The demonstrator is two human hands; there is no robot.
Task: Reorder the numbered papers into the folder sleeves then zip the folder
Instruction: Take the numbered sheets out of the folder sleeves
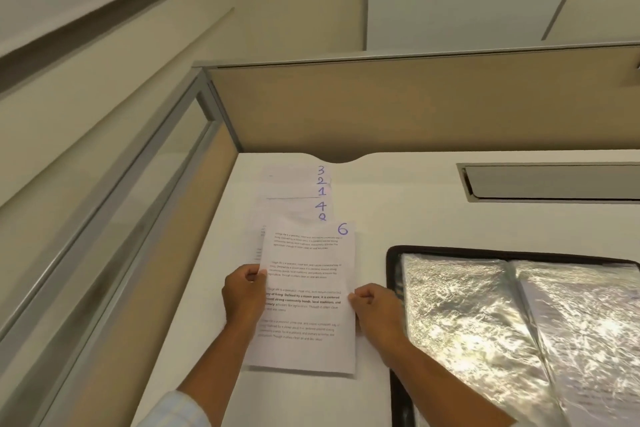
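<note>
We see left hand point(244, 291) pinching left edge of sheet 6 point(306, 298) — right hand point(375, 310) pinching its right edge. Sheet lies over lower end of fanned papers point(298, 191) marked 3, 2, 1, 4 on white bench point(398, 204). Further right — open folder point(519, 322), shiny sleeves up.

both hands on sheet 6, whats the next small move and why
Probably set the white printed sheet marked 6 aside: the left hand and right hand pinch its edges, and lower-numbered sheets 3, 2, 1, 4 fanned behind should enter the open black folder's shiny sleeves first.
</note>
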